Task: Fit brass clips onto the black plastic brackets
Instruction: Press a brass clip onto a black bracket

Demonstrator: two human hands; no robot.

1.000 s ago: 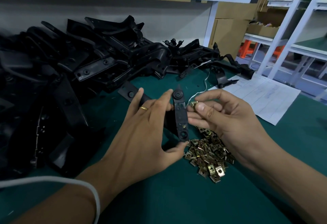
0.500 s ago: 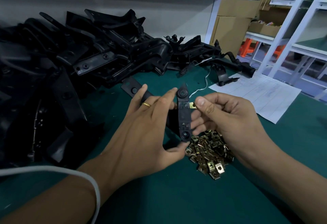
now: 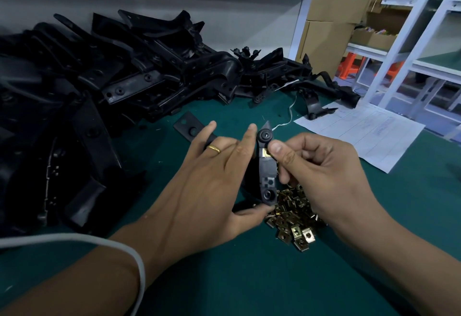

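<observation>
A slim black plastic bracket [image 3: 267,171] stands upright above the green mat, held by my left hand [image 3: 209,181] between fingertip at its top and thumb at its bottom. A brass clip [image 3: 266,153] sits against the bracket's upper part, pinched by the thumb and fingers of my right hand [image 3: 316,173]. Directly below lies a heap of loose brass clips [image 3: 294,220] on the mat, partly hidden by my right hand.
A large pile of black plastic brackets [image 3: 124,86] fills the left and back of the table. One flat bracket [image 3: 189,126] lies apart near my left fingers. A paper sheet [image 3: 361,133] lies at the right. A grey cable [image 3: 119,245] crosses my left forearm.
My right hand has pushed the brass clip leftward from beside the bracket onto its upper part. My left hand's fingers have spread a little while still holding the bracket.
</observation>
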